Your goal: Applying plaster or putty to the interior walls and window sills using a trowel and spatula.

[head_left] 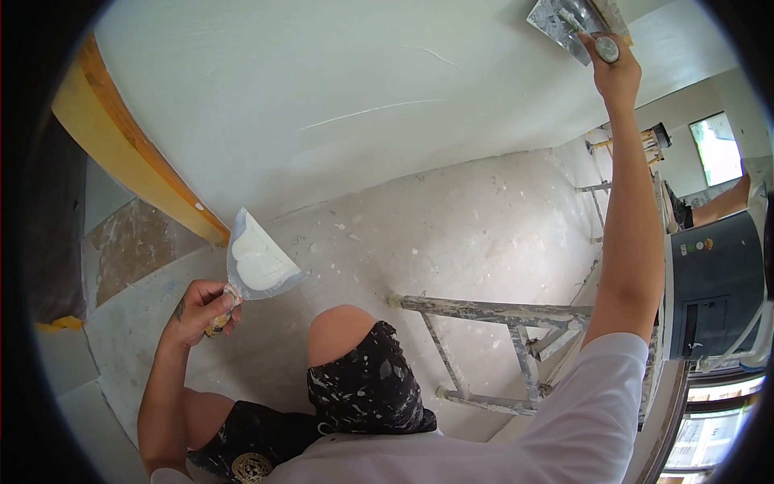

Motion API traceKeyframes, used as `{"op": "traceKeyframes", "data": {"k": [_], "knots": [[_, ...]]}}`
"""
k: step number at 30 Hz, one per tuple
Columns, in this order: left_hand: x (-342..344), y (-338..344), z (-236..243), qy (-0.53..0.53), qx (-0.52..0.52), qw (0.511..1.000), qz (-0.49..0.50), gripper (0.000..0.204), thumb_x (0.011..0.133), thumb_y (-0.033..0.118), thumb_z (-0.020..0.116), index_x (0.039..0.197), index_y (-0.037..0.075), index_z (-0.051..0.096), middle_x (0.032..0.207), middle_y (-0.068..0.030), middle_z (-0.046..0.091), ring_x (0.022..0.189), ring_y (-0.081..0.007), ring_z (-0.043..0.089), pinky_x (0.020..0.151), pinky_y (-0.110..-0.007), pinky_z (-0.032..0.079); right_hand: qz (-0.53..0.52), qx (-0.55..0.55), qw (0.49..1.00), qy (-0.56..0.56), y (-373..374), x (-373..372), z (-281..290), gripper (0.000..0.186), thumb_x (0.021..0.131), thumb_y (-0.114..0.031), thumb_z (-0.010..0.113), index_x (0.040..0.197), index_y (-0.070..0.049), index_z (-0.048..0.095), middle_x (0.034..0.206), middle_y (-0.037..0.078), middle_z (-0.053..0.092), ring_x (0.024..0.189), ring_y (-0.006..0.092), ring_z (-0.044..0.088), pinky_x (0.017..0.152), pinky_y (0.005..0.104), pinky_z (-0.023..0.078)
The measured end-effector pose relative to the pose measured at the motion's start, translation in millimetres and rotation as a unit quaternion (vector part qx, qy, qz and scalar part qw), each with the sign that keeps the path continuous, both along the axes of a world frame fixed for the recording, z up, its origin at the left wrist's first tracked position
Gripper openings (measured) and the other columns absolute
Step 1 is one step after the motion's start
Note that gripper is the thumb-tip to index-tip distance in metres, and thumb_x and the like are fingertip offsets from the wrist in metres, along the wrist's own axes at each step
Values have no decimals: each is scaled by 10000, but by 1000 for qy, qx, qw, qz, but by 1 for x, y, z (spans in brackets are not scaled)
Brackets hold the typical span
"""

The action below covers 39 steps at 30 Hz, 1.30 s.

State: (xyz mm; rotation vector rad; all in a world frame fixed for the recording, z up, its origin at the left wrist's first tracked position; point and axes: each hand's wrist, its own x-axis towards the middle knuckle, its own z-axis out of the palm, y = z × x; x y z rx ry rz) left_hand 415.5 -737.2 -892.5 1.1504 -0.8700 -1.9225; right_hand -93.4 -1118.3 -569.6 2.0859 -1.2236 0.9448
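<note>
My left hand [201,312] is closed around the handle of a broad putty knife [284,284], held out low over the floor. White filler [260,256] lies in a thick mound on its blade. High at the right, my right hand [617,68] grips the handle of a wide steel trowel [558,26], whose smeared blade lies at the wall. The pale wall [347,73] bears a few thin raised filler lines below and left of the trowel.
A paint-splashed ladder or trestle [492,310] stands at my right. Beyond it are a dark grey box-like unit [716,282] and another person's arm [721,202]. An orange-yellow door frame [133,133] edges the wall at left. The grey floor [451,218] is speckled with white.
</note>
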Motion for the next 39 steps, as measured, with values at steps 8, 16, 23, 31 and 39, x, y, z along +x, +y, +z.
{"op": "traceKeyframes", "data": {"k": [8,16,23,31,39], "knots": [[-12,-4,3,45,-41,998,17,257,934,256,671,938,-1,657,746,-90,656,541,-158,591,501,-277,472,90,69,991,-77,11,-19,-125,182,813,-205,798,873,-66,698,835,126,694,764,295,672,700,350,526],[-11,5,0,10,-25,999,33,300,911,305,711,925,11,650,741,-104,658,527,-176,591,488,-295,482,22,127,869,-477,21,-50,-259,228,852,-212,795,820,-34,655,782,89,683,653,176,613,596,339,494],[6,28,6,-10,1,995,99,309,899,307,728,930,8,657,735,-105,659,529,-190,597,483,-303,480,113,263,555,-781,-64,-129,-302,256,879,-146,772,971,-46,554,828,141,645,577,173,542,525,303,484],[18,45,50,-42,0,993,114,265,928,247,695,970,-14,672,783,-97,663,594,-177,601,548,-302,482,131,264,645,-705,-36,-90,-273,237,925,-239,731,900,-41,602,805,85,645,592,108,520,558,257,467],[16,84,58,-12,-52,990,128,284,910,250,707,962,-27,666,757,-111,659,572,-185,602,518,-299,475,186,228,760,-579,89,108,-231,274,926,-205,725,755,-38,590,628,28,571,541,96,511,502,245,384]]}}
